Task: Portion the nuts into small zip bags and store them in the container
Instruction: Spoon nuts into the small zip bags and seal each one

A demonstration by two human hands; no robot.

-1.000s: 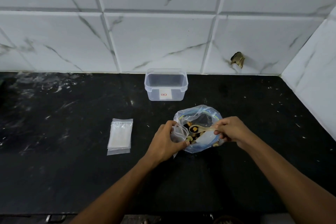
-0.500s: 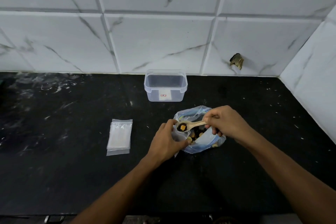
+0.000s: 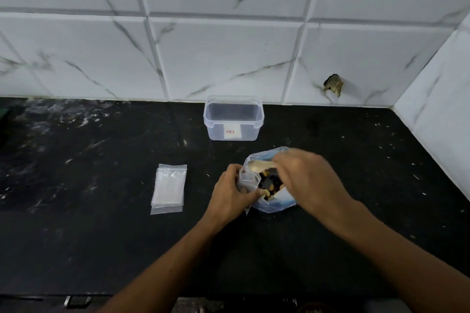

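Note:
A large clear bag of mixed nuts (image 3: 276,204) sits open on the black counter. My left hand (image 3: 232,192) grips a small zip bag (image 3: 248,180) held open at the big bag's left edge. My right hand (image 3: 309,180), blurred by motion, holds a wooden spoon (image 3: 259,165) whose bowl hangs just above the small bag's mouth. Whether the spoon carries nuts is unclear. A clear lidless container (image 3: 233,119) stands further back near the wall.
A stack of flat empty zip bags (image 3: 169,188) lies to the left of my hands. White marble tiles rise behind the counter and along the right side, with a broken hole (image 3: 333,84) in the back wall. The counter's front edge runs below my forearms.
My right hand lifted the spoon with nuts out of the big bag, carried it left to the small bag, and has now turned over it. The left hand stayed put.

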